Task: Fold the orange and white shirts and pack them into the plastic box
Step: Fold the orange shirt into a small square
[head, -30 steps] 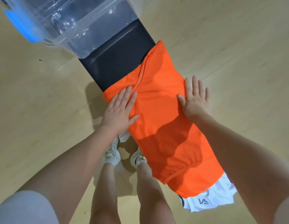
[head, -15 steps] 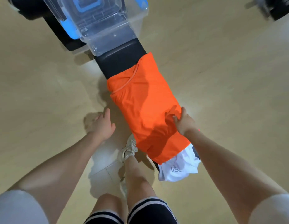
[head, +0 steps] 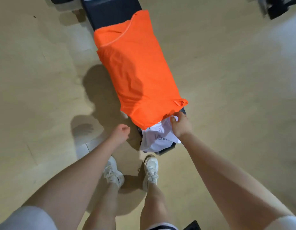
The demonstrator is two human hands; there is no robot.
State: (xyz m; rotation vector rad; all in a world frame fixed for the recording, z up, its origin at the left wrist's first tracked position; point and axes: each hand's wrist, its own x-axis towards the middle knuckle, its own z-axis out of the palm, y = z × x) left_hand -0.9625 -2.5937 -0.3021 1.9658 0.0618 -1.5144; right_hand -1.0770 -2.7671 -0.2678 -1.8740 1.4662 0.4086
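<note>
Orange shirt (head: 137,72): centre frame, lengthwise on table (head: 110,12), half-folded. Right hand (head: 179,124) pinches its lower hem (likely for folding upward) over white shirt (head: 158,138). Left hand (head: 120,134): curled, empty.

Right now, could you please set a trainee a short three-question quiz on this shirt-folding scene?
1. True or false: the orange shirt lies on top of the white shirt.
2. Which hand is at the near hem of the orange shirt? A) left hand B) right hand
3. Fill in: both shirts rest on a dark ____.

Key:
1. True; the white shirt sticks out beneath its near end.
2. B; the left hand hangs beside the shirts, fingers curled, holding nothing.
3. Bench.
</note>
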